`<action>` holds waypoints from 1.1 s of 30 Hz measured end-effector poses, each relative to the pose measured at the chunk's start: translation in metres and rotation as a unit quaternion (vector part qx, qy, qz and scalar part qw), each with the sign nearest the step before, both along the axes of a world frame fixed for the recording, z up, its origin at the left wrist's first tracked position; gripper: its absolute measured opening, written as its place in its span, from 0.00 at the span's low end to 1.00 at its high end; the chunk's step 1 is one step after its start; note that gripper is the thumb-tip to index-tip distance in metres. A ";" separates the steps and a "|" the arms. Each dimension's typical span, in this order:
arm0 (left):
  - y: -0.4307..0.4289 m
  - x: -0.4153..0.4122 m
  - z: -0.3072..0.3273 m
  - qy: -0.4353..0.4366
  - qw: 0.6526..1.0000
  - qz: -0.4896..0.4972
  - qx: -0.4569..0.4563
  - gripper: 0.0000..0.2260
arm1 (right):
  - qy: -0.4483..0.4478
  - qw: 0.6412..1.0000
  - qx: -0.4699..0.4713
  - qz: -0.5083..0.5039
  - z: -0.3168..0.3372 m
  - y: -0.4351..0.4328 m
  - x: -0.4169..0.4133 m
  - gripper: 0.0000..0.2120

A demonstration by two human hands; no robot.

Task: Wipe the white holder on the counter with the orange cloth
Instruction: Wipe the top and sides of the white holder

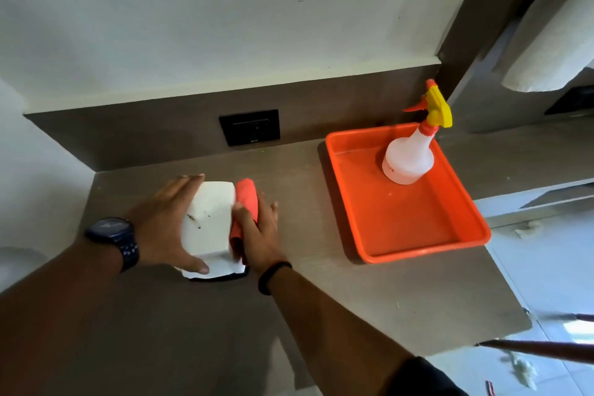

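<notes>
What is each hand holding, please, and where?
Left hand grips the white holder by its left side; right hand holds the orange cloth against its right side.

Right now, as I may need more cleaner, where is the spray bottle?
In the head view the spray bottle stands upright on the right, at the far end of the orange tray on the counter, apart from the white holder.
</notes>
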State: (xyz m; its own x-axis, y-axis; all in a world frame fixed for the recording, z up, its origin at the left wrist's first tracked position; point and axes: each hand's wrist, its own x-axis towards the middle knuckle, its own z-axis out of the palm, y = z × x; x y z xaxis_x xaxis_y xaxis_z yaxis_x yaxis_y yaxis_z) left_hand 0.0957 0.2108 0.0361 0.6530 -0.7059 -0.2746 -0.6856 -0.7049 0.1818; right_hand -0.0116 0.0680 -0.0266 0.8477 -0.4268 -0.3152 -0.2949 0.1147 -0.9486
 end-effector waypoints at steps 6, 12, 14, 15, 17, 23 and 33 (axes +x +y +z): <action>0.001 0.004 -0.006 -0.020 0.999 -0.019 -0.043 0.66 | -0.065 0.996 -0.057 -0.029 -0.006 0.008 0.014 0.28; -0.003 0.003 -0.007 -0.033 0.999 -0.019 -0.038 0.64 | -0.085 0.989 -0.034 -0.120 -0.017 0.033 -0.009 0.29; -0.002 0.004 -0.007 -0.036 0.999 -0.017 -0.035 0.65 | -0.097 0.987 -0.041 -0.124 -0.019 0.040 -0.015 0.27; -0.003 0.004 -0.008 -0.037 0.999 -0.018 -0.033 0.65 | -0.102 0.986 -0.051 -0.122 -0.017 0.039 -0.016 0.27; -0.001 0.004 -0.009 -0.036 0.999 -0.019 -0.025 0.65 | -0.109 0.985 -0.083 -0.107 -0.013 0.035 -0.010 0.26; 0.000 0.011 -0.011 -0.050 0.998 -0.032 -0.016 0.65 | -0.059 0.994 -0.070 -0.063 -0.012 0.012 0.019 0.27; -0.001 0.008 -0.009 -0.052 0.997 -0.037 -0.045 0.62 | -0.145 0.974 -0.142 -0.103 -0.027 0.037 -0.010 0.26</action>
